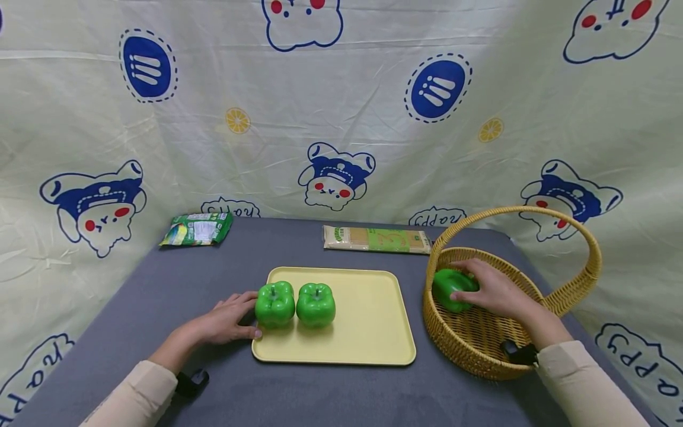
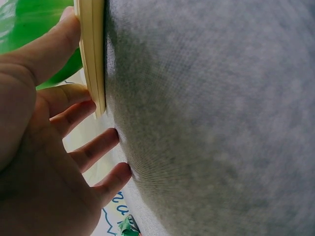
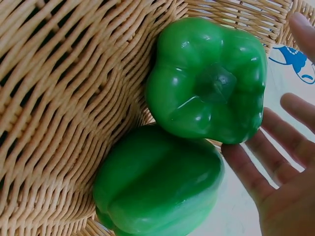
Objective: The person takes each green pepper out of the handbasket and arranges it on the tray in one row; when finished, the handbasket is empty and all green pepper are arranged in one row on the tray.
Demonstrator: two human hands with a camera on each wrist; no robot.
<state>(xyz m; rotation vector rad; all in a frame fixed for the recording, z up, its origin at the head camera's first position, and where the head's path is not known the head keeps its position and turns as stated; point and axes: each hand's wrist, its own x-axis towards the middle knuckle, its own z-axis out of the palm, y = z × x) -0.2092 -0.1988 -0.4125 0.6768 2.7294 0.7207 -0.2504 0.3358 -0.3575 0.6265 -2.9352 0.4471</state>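
Note:
Two green bell peppers, a left one (image 1: 274, 303) and a right one (image 1: 316, 305), stand side by side on the left part of a pale yellow tray (image 1: 368, 326). My left hand (image 1: 226, 320) touches the tray's left edge with thumb and fingers spread, beside the left pepper. Inside a wicker basket (image 1: 459, 350), my right hand (image 1: 498, 290) reaches over more peppers. The right wrist view shows an upper pepper (image 3: 206, 81), stem facing the camera, against a lower pepper (image 3: 160, 182). Extended right fingertips meet the upper pepper's edge; its thumb stands apart from it.
A green snack packet (image 1: 197, 229) lies at the back left of the grey table (image 1: 224, 385). Near the back edge, a flat noodle-like package (image 1: 376, 239) lies left of the basket. The basket's tall handle (image 1: 533, 210) arches above my right forearm. A printed curtain hangs behind.

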